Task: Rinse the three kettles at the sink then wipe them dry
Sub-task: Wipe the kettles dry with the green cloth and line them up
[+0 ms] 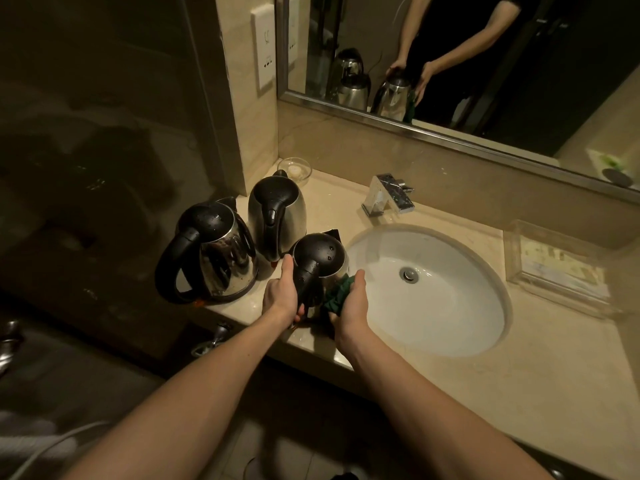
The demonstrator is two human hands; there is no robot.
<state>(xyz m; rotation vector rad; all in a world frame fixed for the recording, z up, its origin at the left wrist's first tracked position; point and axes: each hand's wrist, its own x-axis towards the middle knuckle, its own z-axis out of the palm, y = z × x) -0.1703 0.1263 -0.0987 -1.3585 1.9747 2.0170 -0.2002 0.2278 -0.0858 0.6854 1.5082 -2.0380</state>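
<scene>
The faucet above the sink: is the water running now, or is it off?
Off. No stream falls from the faucet into the sink, and no splash shows around the drain.

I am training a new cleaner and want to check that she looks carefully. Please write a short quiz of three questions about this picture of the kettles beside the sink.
1. True or false: the left hand grips the handle of the nearest kettle.
2. What does the right hand hold against that kettle's side? A) a white sponge B) a green cloth C) a brush
3. Fill in: counting the one being held, ___ kettles are left of the sink.

Key: 1 true; 2 B; 3 three.
</scene>
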